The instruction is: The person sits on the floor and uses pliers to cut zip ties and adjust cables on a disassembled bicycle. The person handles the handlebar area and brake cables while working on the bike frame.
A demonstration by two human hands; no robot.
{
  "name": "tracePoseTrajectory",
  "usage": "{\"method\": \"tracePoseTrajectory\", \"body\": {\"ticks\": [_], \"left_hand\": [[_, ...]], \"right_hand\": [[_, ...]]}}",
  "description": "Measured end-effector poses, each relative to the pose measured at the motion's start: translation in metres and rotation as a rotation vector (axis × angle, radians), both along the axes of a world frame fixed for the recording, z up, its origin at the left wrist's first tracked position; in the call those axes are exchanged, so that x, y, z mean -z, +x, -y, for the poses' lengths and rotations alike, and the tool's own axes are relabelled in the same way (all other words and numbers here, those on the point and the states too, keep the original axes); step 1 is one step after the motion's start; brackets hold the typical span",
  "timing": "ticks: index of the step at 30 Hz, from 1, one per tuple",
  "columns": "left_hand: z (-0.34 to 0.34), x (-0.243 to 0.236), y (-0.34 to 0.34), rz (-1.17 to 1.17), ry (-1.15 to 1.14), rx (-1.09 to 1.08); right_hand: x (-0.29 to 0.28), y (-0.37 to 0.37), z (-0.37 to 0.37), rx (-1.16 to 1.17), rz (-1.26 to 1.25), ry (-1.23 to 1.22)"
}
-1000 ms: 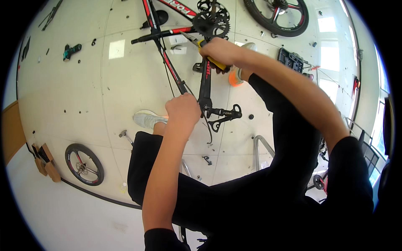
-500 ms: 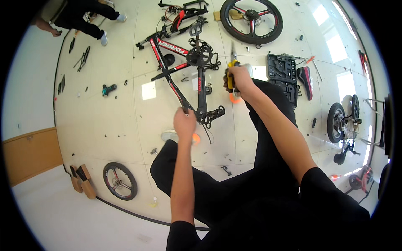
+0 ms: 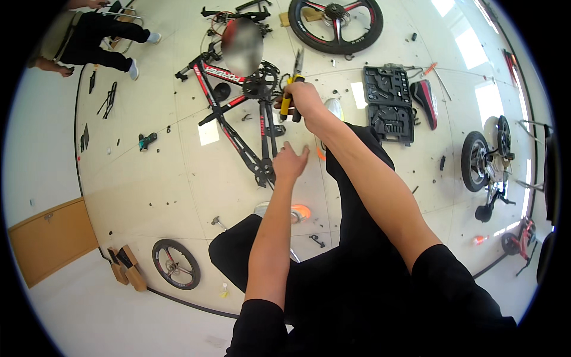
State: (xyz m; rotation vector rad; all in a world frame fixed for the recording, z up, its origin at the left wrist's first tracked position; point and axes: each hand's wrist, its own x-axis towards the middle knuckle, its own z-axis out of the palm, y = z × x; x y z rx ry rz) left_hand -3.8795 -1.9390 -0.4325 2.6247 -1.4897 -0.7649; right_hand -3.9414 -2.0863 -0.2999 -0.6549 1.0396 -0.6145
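My right hand (image 3: 301,101) grips yellow-and-black pliers (image 3: 286,104), jaws pointing away from me, beside the crankset (image 3: 262,80) of a black-and-red bicycle frame (image 3: 217,71). Below it, my left hand (image 3: 290,162) has its fingers apart and holds nothing; it is beside the frame's rear end and rear derailleur (image 3: 262,174). The frame lies on the tiled floor (image 3: 178,196).
A large wheel (image 3: 364,35) lies at the top, an open black toolbox (image 3: 388,122) at right beside a red-black object (image 3: 424,104). A scooter (image 3: 476,160) is at far right, a drill (image 3: 144,141) at left, another wheel (image 3: 176,262) lower left. A person (image 3: 95,41) is at upper left.
My left hand has let go of the frame and opened. My right hand has moved the pliers away from the frame's lower tube and tilted them upright. The view has shifted, showing more surroundings.
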Motion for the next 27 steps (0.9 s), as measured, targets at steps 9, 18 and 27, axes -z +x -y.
{"method": "tracePoseTrajectory", "body": {"ticks": [9,18,27], "left_hand": [[0.047,0.025,0.066,-0.037,-0.161,-0.402],[0.052,0.090,0.086,0.004,0.054,-0.550],[-0.041,0.079,0.182,0.295,0.053,-0.233]], "right_hand": [[0.009,-0.001,0.005,0.058,0.048,0.088],[-0.008,0.005,0.014,0.068,-0.048,0.076],[-0.001,0.024,0.013,-0.140,-0.144,-0.043]]}}
